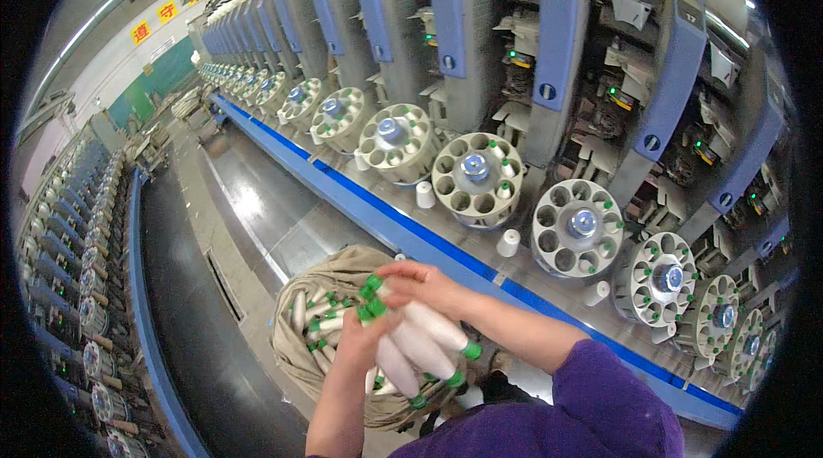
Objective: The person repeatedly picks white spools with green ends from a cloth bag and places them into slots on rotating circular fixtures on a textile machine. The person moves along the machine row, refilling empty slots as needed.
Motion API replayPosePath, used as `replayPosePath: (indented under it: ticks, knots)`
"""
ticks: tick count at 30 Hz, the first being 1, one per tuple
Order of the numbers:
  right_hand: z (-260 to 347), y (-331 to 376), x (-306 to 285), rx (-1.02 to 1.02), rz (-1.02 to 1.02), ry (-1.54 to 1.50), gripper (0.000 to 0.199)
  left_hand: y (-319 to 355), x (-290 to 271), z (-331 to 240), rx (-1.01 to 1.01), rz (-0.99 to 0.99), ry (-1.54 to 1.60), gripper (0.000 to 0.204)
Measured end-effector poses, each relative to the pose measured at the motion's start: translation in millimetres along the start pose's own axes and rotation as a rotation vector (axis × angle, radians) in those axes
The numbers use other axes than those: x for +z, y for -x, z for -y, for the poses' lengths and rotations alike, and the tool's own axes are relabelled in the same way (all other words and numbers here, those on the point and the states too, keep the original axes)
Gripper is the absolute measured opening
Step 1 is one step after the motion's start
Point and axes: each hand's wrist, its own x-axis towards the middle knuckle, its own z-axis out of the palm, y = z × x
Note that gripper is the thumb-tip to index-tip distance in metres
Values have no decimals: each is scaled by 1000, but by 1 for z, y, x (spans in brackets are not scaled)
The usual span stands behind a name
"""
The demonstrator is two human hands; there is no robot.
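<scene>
Several white yarn bobbins [426, 353] with green ends are bunched in my hands, fanning out toward my body. My left hand [363, 336] is closed round them near their upper green tips. From the other side my right hand [422, 286] curls over the same tips, its fingers bent against the bunch; some blur hides the exact grip. Below both hands stands a beige cloth sack [287, 340] holding many more bobbins [319, 321] of the same kind, lying at mixed angles. Part of the sack's contents is covered by my hands and the bunch.
A long blue-and-grey winding machine runs along the right. Its round magazines [443, 186] have several pockets, some with bobbins inside. White yarn cones [508, 243] stand on the ledge beside a blue rail [411, 222]. Another machine row [90, 286] lines the left side of the aisle.
</scene>
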Motion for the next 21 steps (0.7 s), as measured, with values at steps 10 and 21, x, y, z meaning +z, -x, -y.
replayPosePath:
  ticks: [10, 21]
  knots:
    - [15, 209, -201, 398, -107, -629, 24, -141, 120, 34, 13, -63, 465, 41]
    - [38, 146, -268, -50, -333, -432, 45, -199, 210, 50, 144, 36, 381, 35]
